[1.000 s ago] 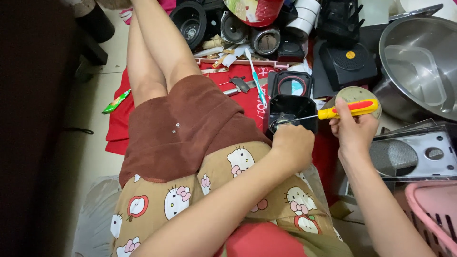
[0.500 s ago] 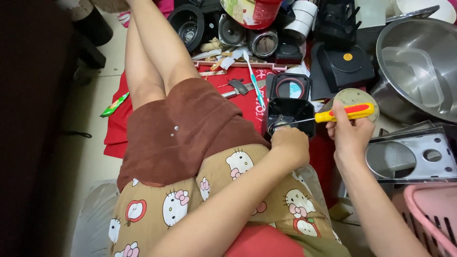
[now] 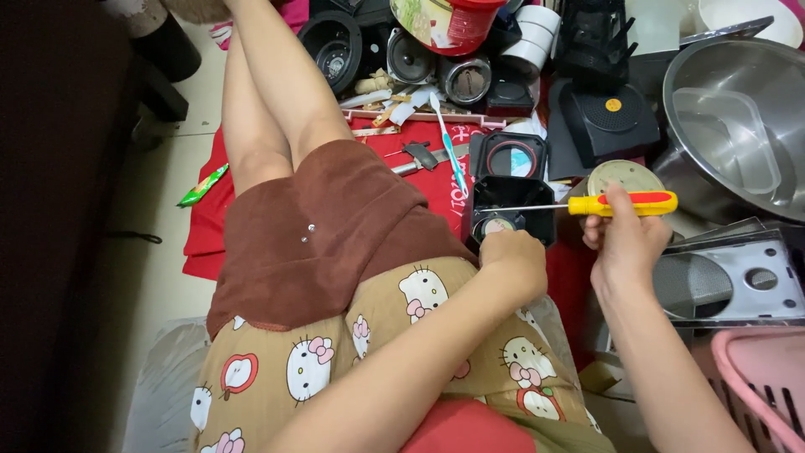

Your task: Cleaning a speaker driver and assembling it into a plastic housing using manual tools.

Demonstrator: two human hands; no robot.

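Your left hand [image 3: 513, 260] is closed around the near edge of a black box-shaped housing [image 3: 511, 205], pinning it on the red cloth [image 3: 201, 235] just beside your right knee. Your right hand [image 3: 625, 243] is wrapped in a full grip on the yellow and red handle of a screwdriver [image 3: 622, 203], held nearly level, its thin shaft reaching leftward so the tip sits inside the open housing, near the round part at its bottom.

You look to be at the screw-working stage, the tip seeking or seated on a fastener deep inside; I cannot tell whether it is engaged. The next move calls for keeping the shaft in line with the screw, pressing in firmly, and holding the housing steady so it does not twist.

A toothbrush [image 3: 449, 151] and a second black housing [image 3: 507, 155] lie just beyond, with a steel bowl [image 3: 738, 126] to the right.
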